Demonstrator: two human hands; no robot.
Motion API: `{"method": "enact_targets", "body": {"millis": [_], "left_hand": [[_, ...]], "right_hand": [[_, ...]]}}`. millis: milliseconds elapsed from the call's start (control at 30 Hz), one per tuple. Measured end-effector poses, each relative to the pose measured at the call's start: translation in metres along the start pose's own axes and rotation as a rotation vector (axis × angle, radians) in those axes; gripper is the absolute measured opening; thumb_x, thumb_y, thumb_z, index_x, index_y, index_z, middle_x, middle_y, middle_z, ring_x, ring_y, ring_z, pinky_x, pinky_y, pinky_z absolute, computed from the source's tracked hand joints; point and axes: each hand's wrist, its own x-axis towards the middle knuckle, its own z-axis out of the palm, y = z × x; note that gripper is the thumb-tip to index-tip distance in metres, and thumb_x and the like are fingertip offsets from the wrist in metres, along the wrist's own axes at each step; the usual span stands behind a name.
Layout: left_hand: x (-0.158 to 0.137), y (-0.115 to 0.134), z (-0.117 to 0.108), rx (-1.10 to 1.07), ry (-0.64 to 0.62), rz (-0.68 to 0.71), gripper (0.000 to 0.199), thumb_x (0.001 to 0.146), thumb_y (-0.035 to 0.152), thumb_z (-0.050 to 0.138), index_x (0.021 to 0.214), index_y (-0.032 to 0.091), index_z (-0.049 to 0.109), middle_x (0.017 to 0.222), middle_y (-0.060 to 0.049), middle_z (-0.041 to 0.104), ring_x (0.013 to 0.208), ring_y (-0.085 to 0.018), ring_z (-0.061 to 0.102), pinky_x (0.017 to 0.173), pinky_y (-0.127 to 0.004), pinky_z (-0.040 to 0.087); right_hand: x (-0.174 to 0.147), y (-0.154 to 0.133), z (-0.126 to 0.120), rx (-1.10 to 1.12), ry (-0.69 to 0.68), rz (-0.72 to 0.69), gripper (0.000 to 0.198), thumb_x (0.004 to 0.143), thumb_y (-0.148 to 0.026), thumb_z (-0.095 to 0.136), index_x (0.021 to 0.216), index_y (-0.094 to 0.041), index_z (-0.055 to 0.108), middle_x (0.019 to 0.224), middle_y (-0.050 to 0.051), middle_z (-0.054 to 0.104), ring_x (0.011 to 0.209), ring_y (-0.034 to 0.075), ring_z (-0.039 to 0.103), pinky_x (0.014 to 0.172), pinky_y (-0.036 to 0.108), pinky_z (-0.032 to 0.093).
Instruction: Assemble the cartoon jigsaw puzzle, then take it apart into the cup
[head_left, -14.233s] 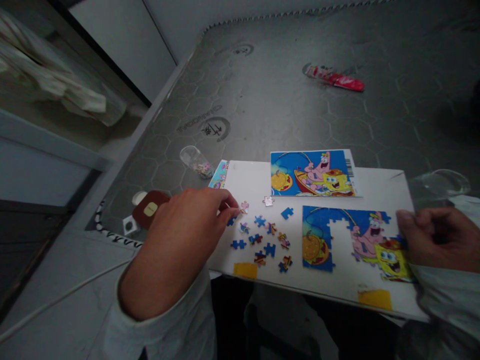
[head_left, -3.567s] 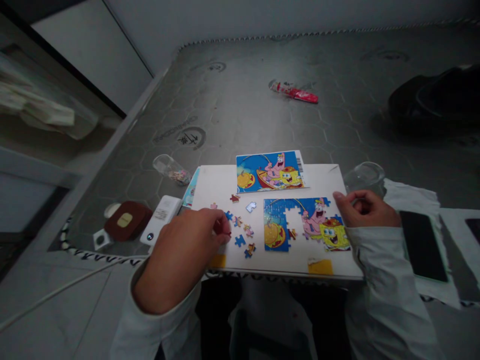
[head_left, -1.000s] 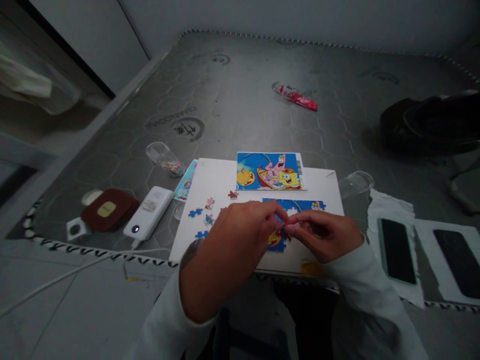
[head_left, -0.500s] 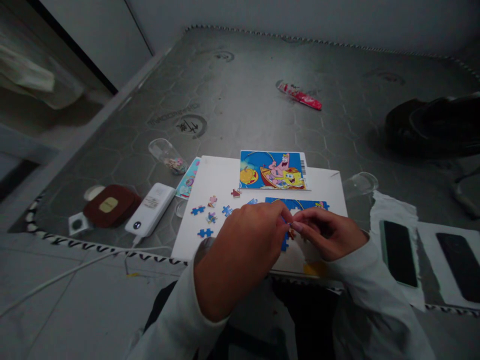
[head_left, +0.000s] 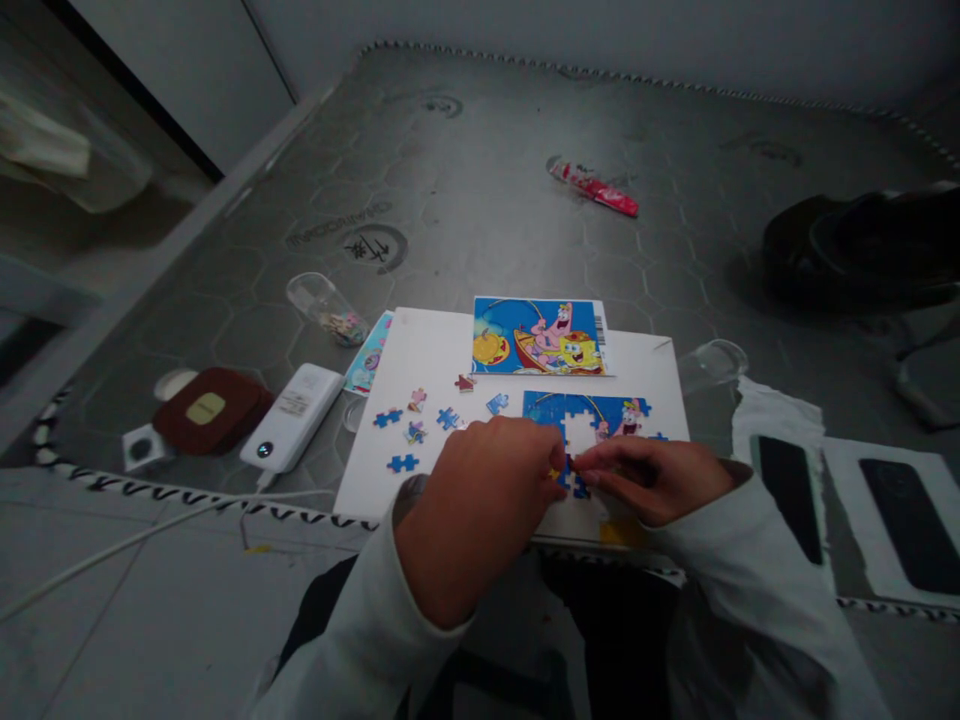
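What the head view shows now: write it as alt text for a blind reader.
A person's bare left hand and right hand are close together over a partly assembled blue cartoon jigsaw on a flat white board. Loose blue and multicoloured jigsaw pieces lie left; a rectangular blue printed picture card lies beyond.
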Motion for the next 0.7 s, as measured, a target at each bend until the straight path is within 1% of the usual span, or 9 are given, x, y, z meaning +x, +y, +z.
{"method": "enact_targets", "body": {"millis": [100,233,433,700], "left_hand": [[-0.001,0.003,0.002,0.042,-0.021,-0.003,0.012,0.082,0.035,0.072,0.09,0.026,0.069,0.087,-0.001,0.072,0.08,-0.023,0.065,0.069,-0.034,0.045],[0.0,0.004,0.006,0.089,-0.036,0.002,0.014,0.081,0.035,0.073,0.089,0.024,0.069,0.084,-0.002,0.071,0.077,-0.023,0.064,0.066,-0.034,0.044],[0.002,0.001,0.009,0.096,-0.031,-0.013,0.013,0.081,0.037,0.072,0.086,0.026,0.069,0.082,-0.001,0.07,0.075,-0.023,0.063,0.064,-0.034,0.044],[0.005,0.0,0.008,0.101,-0.037,-0.015,0.013,0.083,0.04,0.069,0.085,0.027,0.07,0.08,-0.001,0.07,0.075,-0.024,0.064,0.063,-0.033,0.042]], "right_hand": [[0.002,-0.004,-0.003,-0.075,-0.092,0.033,0.014,0.08,-0.035,0.067,0.09,-0.032,0.077,0.078,-0.005,0.076,0.066,0.015,0.067,0.058,0.026,0.045],[0.005,-0.013,-0.008,-0.126,-0.14,0.032,0.014,0.082,-0.033,0.065,0.091,-0.03,0.074,0.074,-0.007,0.075,0.058,0.011,0.063,0.056,0.025,0.043],[0.004,-0.016,-0.006,-0.167,-0.117,0.022,0.011,0.081,-0.028,0.063,0.088,-0.029,0.072,0.076,-0.008,0.074,0.049,0.009,0.055,0.051,0.026,0.039],[0.002,-0.022,-0.001,-0.268,-0.017,-0.031,0.011,0.077,-0.019,0.067,0.083,-0.028,0.069,0.072,-0.008,0.072,0.054,0.009,0.059,0.053,0.025,0.038]]}}
